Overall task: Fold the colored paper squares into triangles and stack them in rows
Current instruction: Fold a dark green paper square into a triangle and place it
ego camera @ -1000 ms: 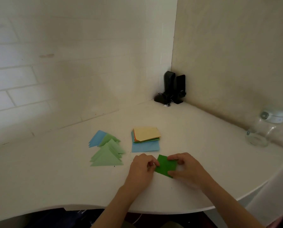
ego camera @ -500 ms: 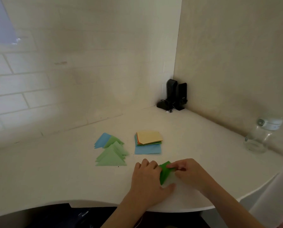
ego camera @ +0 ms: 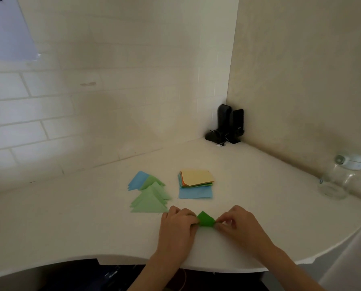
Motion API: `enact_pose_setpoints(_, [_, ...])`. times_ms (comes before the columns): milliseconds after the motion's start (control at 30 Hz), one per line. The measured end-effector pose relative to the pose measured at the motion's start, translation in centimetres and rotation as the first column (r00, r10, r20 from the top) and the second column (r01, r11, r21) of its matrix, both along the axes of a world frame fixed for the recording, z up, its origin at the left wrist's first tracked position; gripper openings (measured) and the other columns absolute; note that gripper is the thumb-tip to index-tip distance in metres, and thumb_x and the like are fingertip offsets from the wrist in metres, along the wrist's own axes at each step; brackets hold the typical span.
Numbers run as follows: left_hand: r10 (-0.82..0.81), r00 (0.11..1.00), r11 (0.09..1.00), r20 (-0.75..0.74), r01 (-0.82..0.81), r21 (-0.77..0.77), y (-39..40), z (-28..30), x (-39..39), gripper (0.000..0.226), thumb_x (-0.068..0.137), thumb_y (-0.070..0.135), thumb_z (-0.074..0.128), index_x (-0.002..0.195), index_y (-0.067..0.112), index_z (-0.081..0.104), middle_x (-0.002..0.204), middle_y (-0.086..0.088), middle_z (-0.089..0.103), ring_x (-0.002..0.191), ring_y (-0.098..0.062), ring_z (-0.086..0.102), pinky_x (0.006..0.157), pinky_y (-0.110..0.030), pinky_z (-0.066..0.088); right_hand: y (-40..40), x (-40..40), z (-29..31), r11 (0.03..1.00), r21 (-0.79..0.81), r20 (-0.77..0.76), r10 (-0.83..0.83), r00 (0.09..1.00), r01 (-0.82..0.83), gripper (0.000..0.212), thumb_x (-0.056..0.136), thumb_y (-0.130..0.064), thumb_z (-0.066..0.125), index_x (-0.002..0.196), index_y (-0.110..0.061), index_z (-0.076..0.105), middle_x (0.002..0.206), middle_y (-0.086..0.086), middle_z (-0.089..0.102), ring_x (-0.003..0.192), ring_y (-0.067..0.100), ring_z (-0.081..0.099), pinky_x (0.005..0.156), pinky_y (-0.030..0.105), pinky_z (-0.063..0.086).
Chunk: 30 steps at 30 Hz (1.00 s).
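Your left hand [ego camera: 178, 224] and right hand [ego camera: 236, 224] are both down on the white desk [ego camera: 81, 223], near its front edge, with a dark green paper [ego camera: 205, 219] stretched between them. It's folded into a triangle shape, point aimed away from you, long edge toward you. Your left fingers are curled in and pinching the paper's left corner; your right thumb and fingers are pinching the right corner. Most of each corner is hidden under your fingers, so you can't really see how neat the fold is.

Just behind and left of your left hand sits the row of finished triangles — light green triangles [ego camera: 149, 201] overlapping each other, nearest one almost touching your knuckles, and blue triangles [ego camera: 137, 179] at the far end of the row, partly tucked under a green one.

To the right of that row, straight behind the paper you're holding, is the stack of unfolded paper squares [ego camera: 196, 183] — a pale yellow sheet on top, orange and green edges peeking out, and a blue sheet sticking out at the bottom toward you.

Back in the wall corner stand two black speakers [ego camera: 230, 124] with a tangle of cable at the base. Far right, near the wall, there's a clear glass jar [ego camera: 336, 181] with a white lid.
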State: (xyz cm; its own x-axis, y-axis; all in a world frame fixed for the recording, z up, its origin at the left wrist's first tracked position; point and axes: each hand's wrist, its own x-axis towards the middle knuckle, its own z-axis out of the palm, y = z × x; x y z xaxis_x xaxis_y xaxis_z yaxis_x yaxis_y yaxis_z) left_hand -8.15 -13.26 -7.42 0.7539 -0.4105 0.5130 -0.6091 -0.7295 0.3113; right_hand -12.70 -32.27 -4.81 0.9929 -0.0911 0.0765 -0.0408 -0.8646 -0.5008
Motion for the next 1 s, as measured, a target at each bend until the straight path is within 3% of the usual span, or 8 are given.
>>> enact_pose_setpoints(200, [0.061, 0.995, 0.991, -0.085, -0.070, -0.113, -0.1, -0.4, 1.0, 0.010, 0.067, 0.026, 0.077, 0.069, 0.030, 0.068, 0.076, 0.017, 0.063, 0.074, -0.008, 0.047, 0.064, -0.026, 0.032, 0.7, 0.4, -0.7, 0.997, 0.022, 0.039, -0.078, 0.996, 0.077, 0.011, 0.082, -0.046, 0.062, 0.079, -0.036, 0.066, 0.079, -0.010, 0.051, 0.073, 0.005, 0.052, 0.070, 0.019, 0.042])
enact_pose_setpoints(300, [0.088, 0.991, 0.988, -0.105, -0.100, -0.119, -0.9, -0.5, 1.1, 0.008, 0.074, 0.034, 0.072, 0.077, 0.027, 0.068, 0.080, 0.013, 0.060, 0.079, -0.007, 0.040, 0.069, -0.025, 0.029, 1.3, 0.5, -1.0, 0.988, 0.027, 0.068, -0.154, 0.986, 0.152, 0.020, 0.080, -0.053, 0.061, 0.065, -0.042, 0.053, 0.077, -0.011, 0.049, 0.073, 0.006, 0.053, 0.074, 0.026, 0.046])
enact_pose_setpoints(433, [0.114, 0.985, 0.981, -0.128, -0.132, -0.142, -1.8, -0.6, 1.3, 0.023, 0.075, 0.047, 0.068, 0.077, 0.024, 0.064, 0.080, 0.010, 0.056, 0.077, -0.010, 0.041, 0.069, -0.024, 0.032, 1.9, 0.7, -1.3, 0.978, -0.029, 0.104, -0.201, 0.974, 0.204, 0.026, 0.078, -0.061, 0.058, 0.065, -0.039, 0.050, 0.074, -0.013, 0.048, 0.075, 0.005, 0.053, 0.074, 0.027, 0.045])
enact_pose_setpoints(600, [0.122, 0.981, 0.983, -0.154, -0.141, -0.116, -2.0, -0.6, 1.7, 0.025, 0.075, 0.049, 0.066, 0.076, 0.026, 0.056, 0.078, 0.013, 0.052, 0.076, -0.011, 0.042, 0.068, -0.025, 0.032, 1.9, 0.9, -1.5, 0.975, -0.050, 0.115, -0.211, 0.971, 0.218, 0.031, 0.074, -0.065, 0.058, 0.062, -0.039, 0.046, 0.073, -0.015, 0.047, 0.074, 0.004, 0.051, 0.070, 0.024, 0.042])
enact_pose_setpoints(800, [0.015, 0.965, 0.976, -0.262, -0.070, -0.204, -1.1, -0.1, 2.2, 0.024, 0.074, 0.035, 0.072, 0.076, 0.030, 0.049, 0.077, 0.015, 0.055, 0.076, -0.008, 0.048, 0.070, -0.026, 0.041, 1.3, 0.8, -1.6, 0.982, 0.022, 0.103, -0.190, 0.976, 0.189, 0.030, 0.074, -0.057, 0.063, 0.074, -0.035, 0.043, 0.074, -0.011, 0.052, 0.070, 0.004, 0.049, 0.067, 0.026, 0.039])
enact_pose_setpoints(1000, [-0.055, 0.924, 0.955, -0.378, -0.062, -0.291, -0.1, 0.3, 2.6, 0.018, 0.074, 0.019, 0.073, 0.072, 0.028, 0.057, 0.073, 0.012, 0.059, 0.074, -0.005, 0.052, 0.065, -0.013, 0.038, 0.3, 1.1, -1.0, 0.973, 0.174, -0.018, -0.154, 0.988, 0.155, 0.022, 0.073, -0.038, 0.073, 0.077, -0.031, 0.052, 0.074, -0.009, 0.057, 0.069, 0.005, 0.052, 0.066, 0.024, 0.042])
